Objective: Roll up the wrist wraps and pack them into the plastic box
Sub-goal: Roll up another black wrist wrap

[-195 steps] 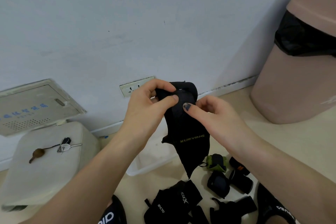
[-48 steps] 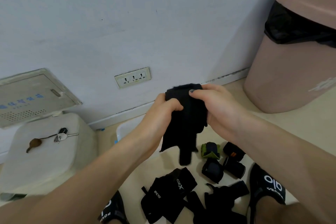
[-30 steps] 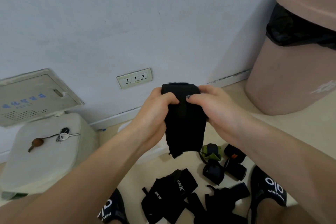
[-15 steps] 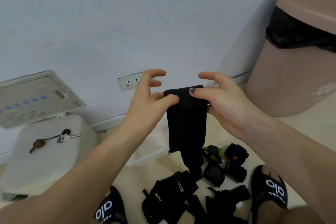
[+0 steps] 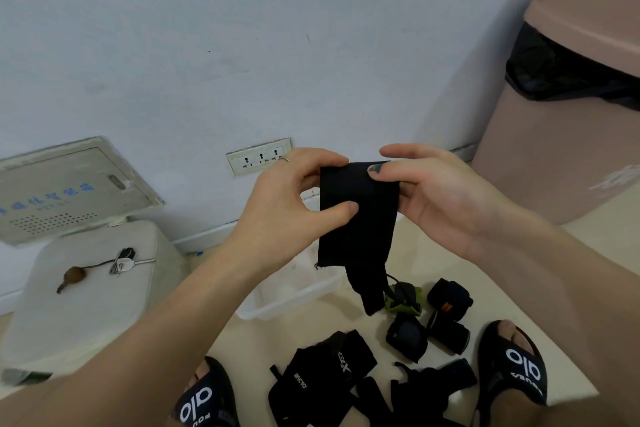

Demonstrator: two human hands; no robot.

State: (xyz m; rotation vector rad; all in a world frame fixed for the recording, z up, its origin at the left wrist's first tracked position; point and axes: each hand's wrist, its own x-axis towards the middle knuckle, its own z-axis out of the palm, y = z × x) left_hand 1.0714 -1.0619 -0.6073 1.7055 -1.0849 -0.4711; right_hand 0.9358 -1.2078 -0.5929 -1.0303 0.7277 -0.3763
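Note:
A black wrist wrap [image 5: 356,218] hangs folded in front of me, its narrow tail dangling toward the floor. My left hand [image 5: 291,198] pinches its left edge between thumb and fingers. My right hand [image 5: 433,191] pinches the top right corner with thumb and forefinger. Behind and below them sits the clear plastic box [image 5: 298,298] on the floor, partly hidden by my left arm. Several rolled wraps [image 5: 446,298] and a green one [image 5: 405,298] lie on the floor. Unrolled black wraps [image 5: 322,381] lie between my feet.
A pink bin [image 5: 561,135] with a black liner stands at the right. A white stool [image 5: 86,284] with keys [image 5: 121,262] on it is at the left, below a metal wall panel [image 5: 65,191]. A wall socket [image 5: 258,158] is behind my hands. My sandals [image 5: 512,367] flank the wraps.
The wrap was bunched in both hands; it now hangs flat and smoothed. My left fingers, spread half a second ago, have closed onto the wrap's left edge.

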